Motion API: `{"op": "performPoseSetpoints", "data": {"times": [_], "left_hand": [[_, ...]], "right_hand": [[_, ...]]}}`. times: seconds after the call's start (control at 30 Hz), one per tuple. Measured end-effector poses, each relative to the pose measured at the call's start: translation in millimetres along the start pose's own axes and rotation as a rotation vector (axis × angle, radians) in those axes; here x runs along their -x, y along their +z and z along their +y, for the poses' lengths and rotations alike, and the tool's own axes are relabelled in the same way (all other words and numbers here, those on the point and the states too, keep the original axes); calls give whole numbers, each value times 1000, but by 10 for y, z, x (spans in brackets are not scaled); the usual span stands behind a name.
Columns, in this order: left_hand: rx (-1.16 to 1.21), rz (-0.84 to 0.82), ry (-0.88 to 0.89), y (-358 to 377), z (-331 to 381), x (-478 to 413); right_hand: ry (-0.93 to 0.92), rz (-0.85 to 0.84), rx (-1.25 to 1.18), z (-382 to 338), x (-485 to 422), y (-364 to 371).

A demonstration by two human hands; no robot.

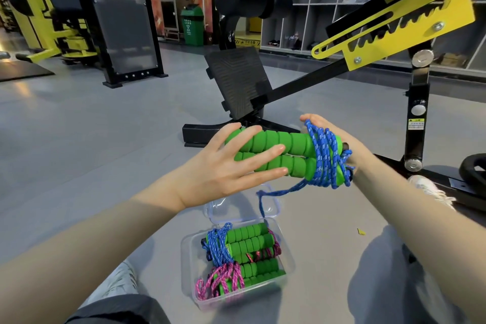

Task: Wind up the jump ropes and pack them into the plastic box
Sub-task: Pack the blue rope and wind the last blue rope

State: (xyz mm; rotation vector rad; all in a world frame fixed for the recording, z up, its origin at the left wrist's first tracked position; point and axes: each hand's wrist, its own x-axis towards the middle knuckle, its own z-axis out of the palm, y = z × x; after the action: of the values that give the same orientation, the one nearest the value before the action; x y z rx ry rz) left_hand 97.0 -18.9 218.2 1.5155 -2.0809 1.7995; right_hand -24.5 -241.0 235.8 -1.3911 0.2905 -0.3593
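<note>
A jump rope (pixel 278 155) with two green foam handles side by side and blue cord wound round their right end is held up in front of me. My right hand (pixel 331 137) grips the wound end from behind. My left hand (pixel 231 166) lies flat against the handles' left end with its fingers spread. A loose tail of blue cord (pixel 265 196) hangs down toward the clear plastic box (pixel 188 265) on the floor between my legs. Inside the box lie wound ropes, one blue (pixel 218 242) and pink ones (pixel 223 279), with green handles.
The box's clear lid (pixel 244 208) stands open behind it. A black and yellow gym bench frame (pixel 315 81) rises just ahead and to the right, its base (pixel 210 134) under my hands. My shoes (pixel 431 189) and knees flank the box. Grey floor spreads to the left.
</note>
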Motion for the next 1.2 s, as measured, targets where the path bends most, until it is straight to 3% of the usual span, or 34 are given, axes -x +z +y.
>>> {"op": "performPoseSetpoints", "data": {"times": [0.07,0.1,0.17,0.23,0.43,0.73,1.0,1.2], "left_hand": [[-9,6,-14,-6,8,-34],[-13,5,-19,-11,12,-41],[-18,-11,-21,-8,19,-28],[-25,-38,-19,-3,22,3],[-63,-85,-53,11,-36,93],[-146,-257,-94,36,-172,341],[-186,-354,-119,64,-249,483],[-153,-402,-57,55,-211,553]], "right_hand": [[54,279,-176,217,4,-17],[80,240,-291,300,-7,-12],[116,-147,-423,361,98,69],[86,-217,-424,459,151,36],[0,-56,-196,541,277,150],[-6,-61,211,551,513,283],[-42,-166,579,136,707,319],[-239,-176,885,-409,749,263]]}}
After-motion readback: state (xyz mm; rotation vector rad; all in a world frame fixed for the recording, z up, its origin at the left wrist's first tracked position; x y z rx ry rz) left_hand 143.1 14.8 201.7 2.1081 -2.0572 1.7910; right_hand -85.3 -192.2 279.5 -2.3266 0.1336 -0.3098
